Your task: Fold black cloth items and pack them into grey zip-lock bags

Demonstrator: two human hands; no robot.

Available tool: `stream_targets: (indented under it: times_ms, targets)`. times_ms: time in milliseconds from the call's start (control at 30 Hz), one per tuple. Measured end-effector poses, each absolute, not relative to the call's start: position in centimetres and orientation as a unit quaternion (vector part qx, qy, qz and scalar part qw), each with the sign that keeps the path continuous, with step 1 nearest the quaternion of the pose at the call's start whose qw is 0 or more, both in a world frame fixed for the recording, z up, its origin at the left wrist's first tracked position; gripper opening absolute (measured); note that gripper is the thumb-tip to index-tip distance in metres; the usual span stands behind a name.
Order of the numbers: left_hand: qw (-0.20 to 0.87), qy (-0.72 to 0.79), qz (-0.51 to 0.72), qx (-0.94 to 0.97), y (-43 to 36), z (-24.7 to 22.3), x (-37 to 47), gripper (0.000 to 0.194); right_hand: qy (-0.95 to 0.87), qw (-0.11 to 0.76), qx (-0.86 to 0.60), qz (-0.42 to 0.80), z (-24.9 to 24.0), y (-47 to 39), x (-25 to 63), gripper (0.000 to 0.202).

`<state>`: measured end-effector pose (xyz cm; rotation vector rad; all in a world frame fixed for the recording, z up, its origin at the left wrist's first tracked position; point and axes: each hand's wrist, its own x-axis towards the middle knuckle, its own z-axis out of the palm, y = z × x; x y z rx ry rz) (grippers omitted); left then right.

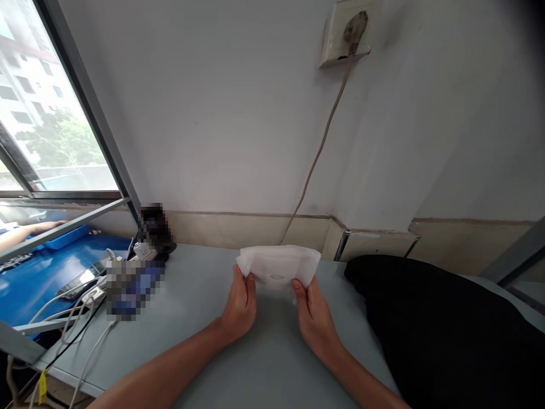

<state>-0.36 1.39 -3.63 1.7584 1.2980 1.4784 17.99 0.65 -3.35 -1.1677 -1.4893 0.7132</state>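
Note:
A white, soft-looking packet (279, 264), perhaps thin plastic or tissue, is held up above the grey tabletop (204, 278) in the middle of the head view. Its left end is pinched by my left hand (242, 307), with the thumb on the near face. On the other end, my right hand (313, 318) grips it the same way. Faint markings show on the packet's front, too small to read. The fingers behind it are mostly hidden.
Black cloth (443, 324) lies on the right. Charging cables (80, 312) and a blurred blue object (136, 289) are at left, near a blue surface (25, 289) where another person's arm (25, 234) rests. A cord (319, 147) hangs from the wall socket (336, 40).

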Motion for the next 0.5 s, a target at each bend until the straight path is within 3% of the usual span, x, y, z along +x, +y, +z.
stream_targets:
  times_ms: [500]
  targets:
    - [0.265, 0.49, 0.547, 0.625, 1.69, -3.22, -0.35, 0.047, -0.635, 0.53, -0.489, 0.278, -2.74, 0.4, 18.18, 0.035]
